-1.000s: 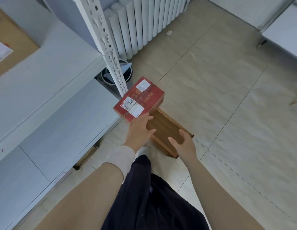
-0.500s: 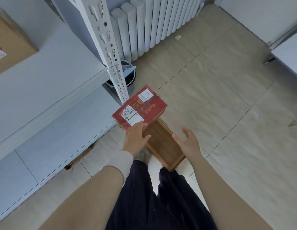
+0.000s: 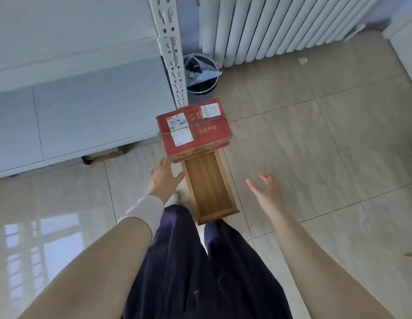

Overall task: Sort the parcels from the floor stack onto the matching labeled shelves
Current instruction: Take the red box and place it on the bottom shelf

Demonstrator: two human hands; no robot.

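A red parcel (image 3: 195,131) with white labels lies on the far end of a long wooden box (image 3: 209,192) that sits on the tiled floor. My left hand (image 3: 164,178), with a white wristband, reaches to the parcel's near left corner; its fingertips are at the edge and its fingers are straight. My right hand (image 3: 267,191) hovers open to the right of the wooden box, touching nothing. The grey shelves (image 3: 80,116) stand to the left of the parcel.
A white perforated shelf post (image 3: 171,54) rises just behind the parcel. A black bin with a plastic liner (image 3: 201,77) stands by a white radiator (image 3: 281,26). A flat piece of cardboard (image 3: 103,155) pokes out under the lowest shelf. My legs fill the lower middle.
The view has swung so the parcel now lies squarer in front of me. My right hand has moved off the wooden box to the right. My left hand stays at the parcel's near edge.
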